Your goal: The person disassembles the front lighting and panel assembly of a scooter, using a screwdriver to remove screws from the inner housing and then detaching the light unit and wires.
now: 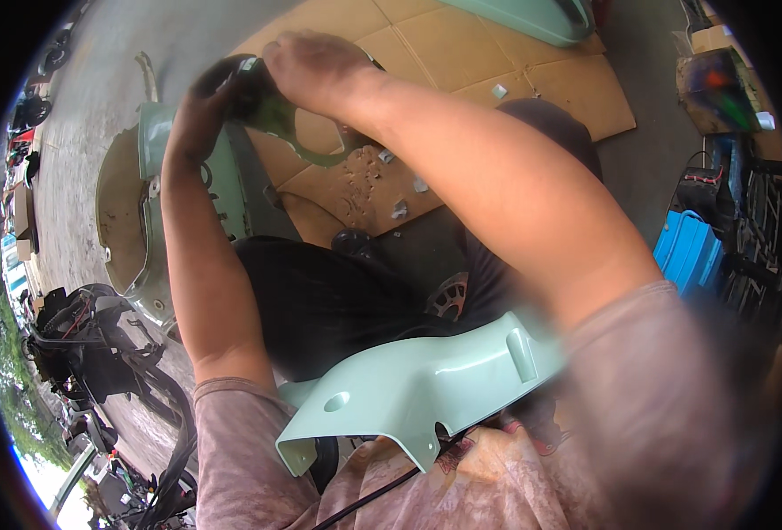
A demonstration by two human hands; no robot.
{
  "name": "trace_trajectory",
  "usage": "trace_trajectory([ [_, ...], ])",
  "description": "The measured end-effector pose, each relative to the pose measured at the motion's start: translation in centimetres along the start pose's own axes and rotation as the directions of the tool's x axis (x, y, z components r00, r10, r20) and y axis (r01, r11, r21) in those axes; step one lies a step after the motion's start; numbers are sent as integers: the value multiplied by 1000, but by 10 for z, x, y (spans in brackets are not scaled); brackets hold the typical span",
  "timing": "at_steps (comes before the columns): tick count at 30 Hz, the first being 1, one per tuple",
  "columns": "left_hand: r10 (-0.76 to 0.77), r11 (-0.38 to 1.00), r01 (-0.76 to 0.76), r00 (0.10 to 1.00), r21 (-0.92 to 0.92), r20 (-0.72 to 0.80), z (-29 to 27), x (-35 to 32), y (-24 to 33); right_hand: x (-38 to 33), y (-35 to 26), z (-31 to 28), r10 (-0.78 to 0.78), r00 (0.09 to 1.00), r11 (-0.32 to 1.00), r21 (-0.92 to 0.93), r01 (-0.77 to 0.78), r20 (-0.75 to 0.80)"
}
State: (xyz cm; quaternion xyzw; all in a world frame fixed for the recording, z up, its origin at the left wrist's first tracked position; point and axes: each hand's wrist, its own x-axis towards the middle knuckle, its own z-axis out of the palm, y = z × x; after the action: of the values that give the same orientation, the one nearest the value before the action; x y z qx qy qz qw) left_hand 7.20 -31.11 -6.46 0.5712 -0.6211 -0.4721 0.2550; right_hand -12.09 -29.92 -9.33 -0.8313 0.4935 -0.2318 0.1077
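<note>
My left hand (210, 115) grips the edge of a dark green plastic panel (287, 124) with a rounded cutout, held above the cardboard. Bent over the panel's upper part, my right hand (313, 69) has its fingers curled closed; what they pinch is hidden. Across my lap, close to my body, lies a glossy mint-green moulded cover (409, 367) with an oval hole and a slot; neither hand touches it. Beside my left forearm stand more pale green body panels (119, 212), their inner side partly showing.
Flattened cardboard (462, 66) covers the floor ahead, with small grey scraps (400, 209) on it. Another mint-green panel (541, 19) lies at its far edge. A black vehicle frame (86, 327) stands at left. Blue crates (687, 247) and boxes line the right side.
</note>
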Motion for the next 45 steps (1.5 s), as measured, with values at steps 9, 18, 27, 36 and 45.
trace_trajectory([
  [9,-243,880,257,966,399,-86,-2,17,2,-5,-4,-3,-46,998,997,-62,49,46],
  [18,52,627,97,985,773,-166,15,20,-3,4,-2,-2,-15,999,1000,-12,16,42],
  [27,123,716,-14,987,698,-106,12,14,-3,0,-1,-3,-19,1000,999,-39,20,23],
  [36,115,683,41,980,729,-162,22,12,1,7,-1,-8,84,969,996,8,-88,234],
  [45,105,647,65,979,760,-173,26,16,0,6,-1,-11,121,953,993,-36,-116,276],
])
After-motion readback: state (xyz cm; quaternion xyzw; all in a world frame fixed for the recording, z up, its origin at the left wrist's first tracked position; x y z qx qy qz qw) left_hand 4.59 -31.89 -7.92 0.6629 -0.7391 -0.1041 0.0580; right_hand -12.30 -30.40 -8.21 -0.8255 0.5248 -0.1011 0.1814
